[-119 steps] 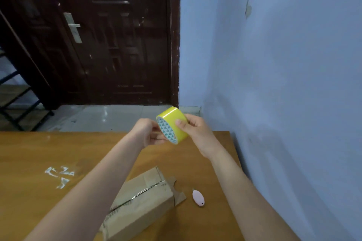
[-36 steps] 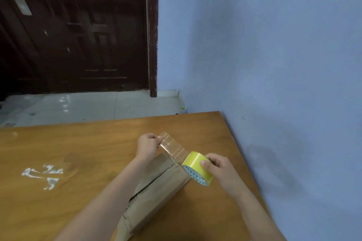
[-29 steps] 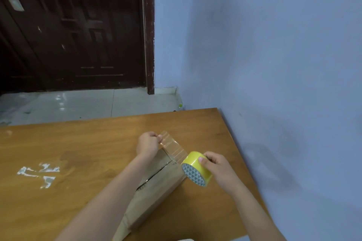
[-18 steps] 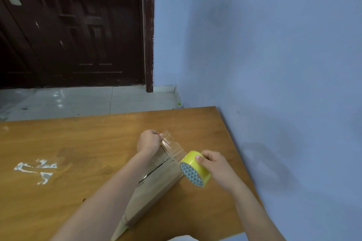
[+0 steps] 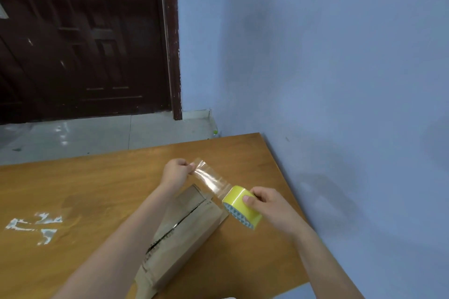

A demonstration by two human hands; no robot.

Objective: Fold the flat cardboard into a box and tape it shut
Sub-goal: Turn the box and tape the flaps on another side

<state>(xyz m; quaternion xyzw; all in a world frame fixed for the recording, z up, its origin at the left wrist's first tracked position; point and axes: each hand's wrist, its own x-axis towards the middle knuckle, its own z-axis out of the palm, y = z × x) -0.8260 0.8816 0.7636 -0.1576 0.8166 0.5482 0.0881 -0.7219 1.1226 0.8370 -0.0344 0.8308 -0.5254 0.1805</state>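
No word, number or brand can be read anywhere. The box (image 5: pixel 184 233) carries dark print along its top seam, near the left forearm, but the letters are blurred and too small to make out. The tape roll (image 5: pixel 241 206) has a pattern of small blue-green triangles on its near rim, with no lettering to be seen. White scraps (image 5: pixel 36 224) stuck on the counter (image 5: pixel 97 184) at the left form no legible signs.
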